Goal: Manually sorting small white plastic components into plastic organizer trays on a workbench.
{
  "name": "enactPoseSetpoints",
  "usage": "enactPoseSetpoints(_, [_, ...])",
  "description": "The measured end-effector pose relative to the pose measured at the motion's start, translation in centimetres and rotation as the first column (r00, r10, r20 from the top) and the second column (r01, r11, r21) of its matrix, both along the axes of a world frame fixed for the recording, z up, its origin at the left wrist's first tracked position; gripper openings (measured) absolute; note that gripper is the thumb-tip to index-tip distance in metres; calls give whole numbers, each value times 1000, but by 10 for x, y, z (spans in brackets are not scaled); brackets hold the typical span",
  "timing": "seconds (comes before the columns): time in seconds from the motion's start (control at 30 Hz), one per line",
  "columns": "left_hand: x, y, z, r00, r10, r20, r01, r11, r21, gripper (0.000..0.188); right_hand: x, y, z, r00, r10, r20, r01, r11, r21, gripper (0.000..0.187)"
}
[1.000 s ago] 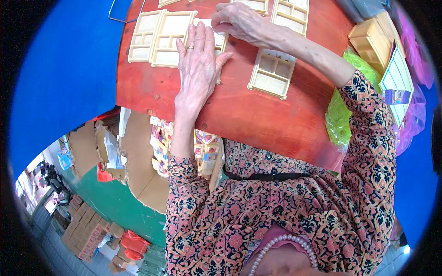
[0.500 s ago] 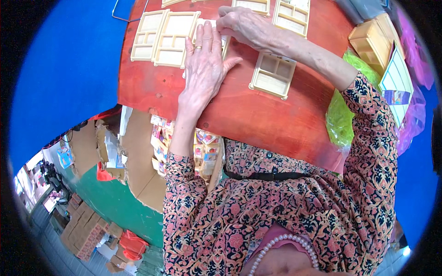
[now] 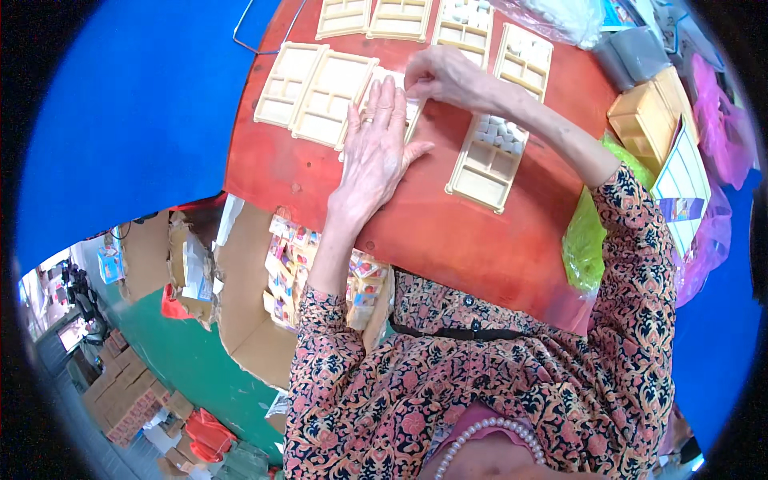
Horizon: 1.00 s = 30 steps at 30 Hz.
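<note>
My left hand lies flat with its fingers stretched over a cream compartment tray, hiding most of it. At that tray's far right side is my right hand, its fingers curled together. Whatever is between those fingertips is hidden. Two more cream trays stand left of my left hand: a near one beside it and an outer one. Under my right forearm sits another tray, with several whitish cubes in its far compartment.
Further trays line the far side of the red table, some with white pieces. Stacked cream trays, a grey container and a green plastic bag are at the right. A cardboard box of small packages stands below the left edge.
The whole view has shifted, so the table and trays appear lower and more of the far trays show. Both hands remain at the same tray; my right fingers look more curled.
</note>
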State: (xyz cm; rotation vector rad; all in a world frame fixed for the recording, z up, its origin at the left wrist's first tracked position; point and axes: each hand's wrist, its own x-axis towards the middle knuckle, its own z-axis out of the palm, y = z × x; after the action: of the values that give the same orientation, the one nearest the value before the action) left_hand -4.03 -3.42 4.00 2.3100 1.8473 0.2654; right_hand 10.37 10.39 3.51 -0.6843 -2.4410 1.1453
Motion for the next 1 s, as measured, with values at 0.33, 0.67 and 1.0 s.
enactPoseSetpoints(0.33, [8,4,-6,999,-33,4,32,994,105,80,-20,36,32,992,-100,-80,96,994,-53,17])
enactPoseSetpoints(0.67, [-16,-9,2,976,96,196,-121,985,121,71,-2,66,39,998,-32,-52,41,981,188,17])
enactPoseSetpoints(1.0, [2,-5,0,997,61,53,-60,998,-11,73,83,97,109,848,-472,-243,464,881,-92,19])
